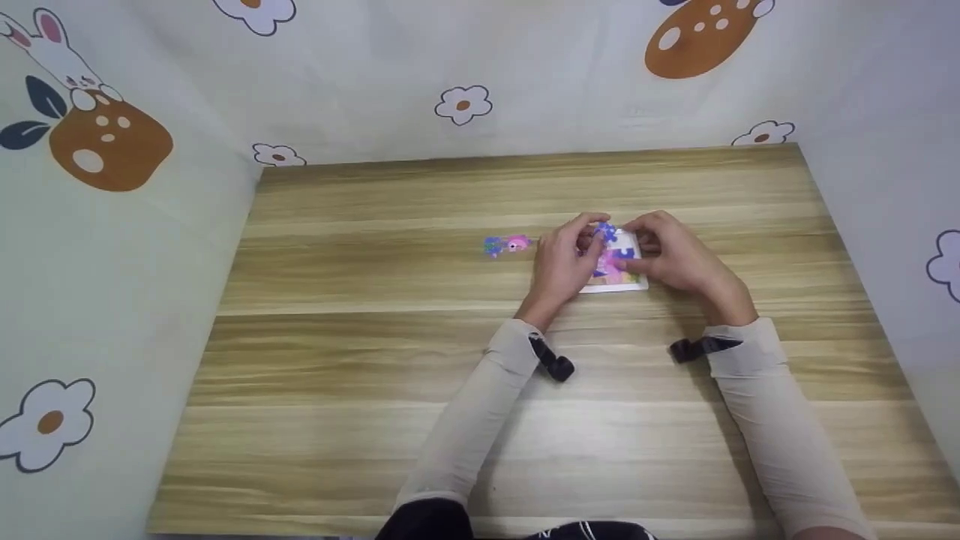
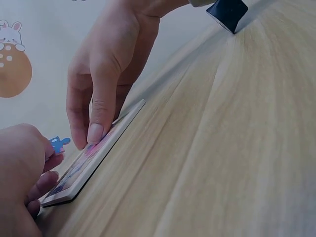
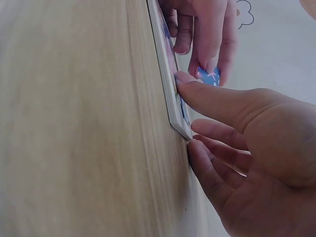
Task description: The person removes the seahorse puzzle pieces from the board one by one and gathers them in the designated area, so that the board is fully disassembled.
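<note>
The puzzle tray (image 1: 619, 288) lies flat on the worktop (image 1: 352, 360), in front of the person and between the two hands. The fingers of the left hand (image 1: 564, 259) are pinched on a blue puzzle piece (image 1: 606, 231), which is held raised over the tray. The tray is gripped at its edge by the right hand (image 1: 681, 255), with the thumb laid on the picture face.

Assembly is judged to be partly complete. Pink and blue sections are seated along the near and middle part of the tray. A bare white area is left toward the far side. Loose pieces (image 1: 507, 244) are laid on the worktop just beyond the left hand; their exact number cannot be told, and others may be hidden by that hand. The held piece is not yet seated.

The bare area and the loose pieces are shown by the head view only. In the left wrist view, the tray is seen in low profile, and a rounded tab on the held piece is made visible. In the right wrist view, a right finger is seen against the tray corner, a contact not made clear from above.
</note>
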